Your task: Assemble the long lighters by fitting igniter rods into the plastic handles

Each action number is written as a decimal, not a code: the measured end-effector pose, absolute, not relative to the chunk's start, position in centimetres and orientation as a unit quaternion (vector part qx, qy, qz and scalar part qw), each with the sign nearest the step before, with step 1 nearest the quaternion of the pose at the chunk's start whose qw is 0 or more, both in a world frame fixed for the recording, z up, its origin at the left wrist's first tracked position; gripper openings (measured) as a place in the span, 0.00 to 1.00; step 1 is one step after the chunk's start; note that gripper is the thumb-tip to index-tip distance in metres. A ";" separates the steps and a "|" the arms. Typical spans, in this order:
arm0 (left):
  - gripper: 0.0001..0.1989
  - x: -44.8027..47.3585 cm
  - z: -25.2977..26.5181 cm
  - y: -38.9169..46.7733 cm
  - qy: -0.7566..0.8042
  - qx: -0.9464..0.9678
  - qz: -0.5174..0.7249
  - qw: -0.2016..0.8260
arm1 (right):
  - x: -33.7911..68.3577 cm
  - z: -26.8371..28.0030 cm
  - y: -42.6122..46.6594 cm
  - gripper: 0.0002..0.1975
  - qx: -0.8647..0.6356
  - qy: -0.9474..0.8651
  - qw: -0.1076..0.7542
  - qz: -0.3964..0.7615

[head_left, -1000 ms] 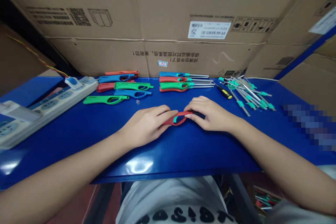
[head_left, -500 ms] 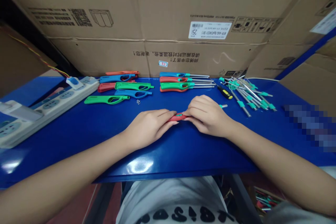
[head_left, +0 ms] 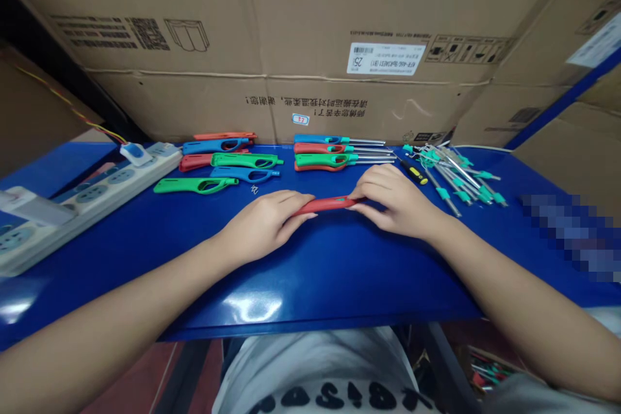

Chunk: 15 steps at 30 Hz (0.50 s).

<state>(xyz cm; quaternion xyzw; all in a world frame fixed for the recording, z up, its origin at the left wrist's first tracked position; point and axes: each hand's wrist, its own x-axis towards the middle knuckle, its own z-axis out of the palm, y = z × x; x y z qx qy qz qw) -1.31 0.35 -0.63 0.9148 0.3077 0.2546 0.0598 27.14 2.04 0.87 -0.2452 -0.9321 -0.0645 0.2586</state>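
Note:
A red long-reach lighter (head_left: 326, 204) is held level above the blue table, with a bit of green showing in its trigger opening. My left hand (head_left: 272, 220) pinches its left end between thumb and fingers. The other end is gripped by my right hand (head_left: 391, 199), which hides whatever lies beyond. Behind my left hand lie several lighter handles without rods, among them a green handle (head_left: 196, 185) and a blue handle (head_left: 246, 173). Past the red lighter, several lighters with metal rods lie stacked, including a green lighter (head_left: 323, 160) and a blue lighter (head_left: 320, 140).
At the right back is a heap of metal rods with green triggers (head_left: 458, 174), beside a black and yellow screwdriver (head_left: 414, 171). A white power strip (head_left: 97, 197) runs along the left. A large cardboard box (head_left: 301, 32) walls off the back of the blue table (head_left: 339, 284).
Both hands have shifted slightly away from my body. My left hand has slid left along the red lighter, so more of its body shows. The green trigger now shows less.

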 end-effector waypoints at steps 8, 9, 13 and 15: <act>0.17 -1.4 -0.3 -0.2 0.323 0.904 0.276 0.046 | 28.3 0.7 2.9 0.07 -0.294 -0.929 0.215 -0.064; 0.17 -1.3 -0.1 -0.3 0.324 0.904 0.273 0.048 | 28.4 0.7 2.9 0.07 -0.291 -0.929 0.219 -0.069; 0.17 -1.0 0.3 -1.1 0.334 0.906 0.258 0.038 | 28.0 0.7 2.4 0.07 -0.264 -0.930 0.230 -0.112; 0.17 -0.8 0.3 -1.5 0.334 0.909 0.247 0.028 | 27.5 0.7 2.0 0.08 -0.253 -0.931 0.235 -0.121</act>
